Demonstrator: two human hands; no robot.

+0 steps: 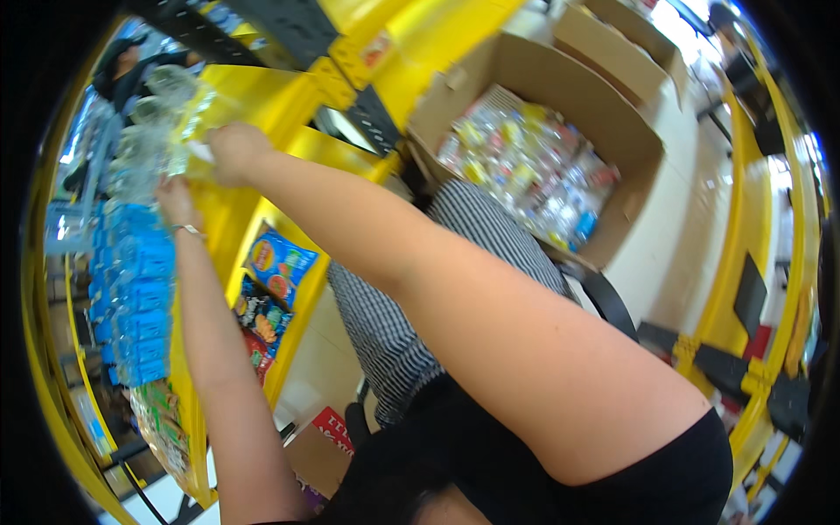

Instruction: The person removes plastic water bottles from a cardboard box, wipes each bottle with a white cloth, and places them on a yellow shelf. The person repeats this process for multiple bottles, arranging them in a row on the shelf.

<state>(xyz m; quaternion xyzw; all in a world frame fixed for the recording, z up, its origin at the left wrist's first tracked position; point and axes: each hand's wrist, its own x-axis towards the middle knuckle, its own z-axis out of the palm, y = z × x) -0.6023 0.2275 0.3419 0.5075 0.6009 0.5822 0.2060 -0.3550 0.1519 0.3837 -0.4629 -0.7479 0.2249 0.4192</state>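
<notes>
My right hand [237, 152] is bent over a small whitish thing at the yellow shelf [249, 92], beside a row of clear plastic bottles [141, 147]. Blur hides what exactly its fingers hold. My left hand [177, 200], with a bracelet at the wrist, reaches to the near side of the clear bottles; its fingertips are against or just beside them, and I cannot tell whether they grip one. Bottles with blue labels [141, 282] stand in rows left of my left forearm. Packaged goods in clear and green wrapping [161, 426] lie at the shelf's near end.
A lower yellow shelf holds a blue snack bag [282, 262] and darker snack bags [262, 315]. A large cardboard box [630, 170] full of mixed plastic bottles [525, 170] stands beyond my knees. More boxes [610, 46] stand behind it. Another person [128, 72] is at the far left.
</notes>
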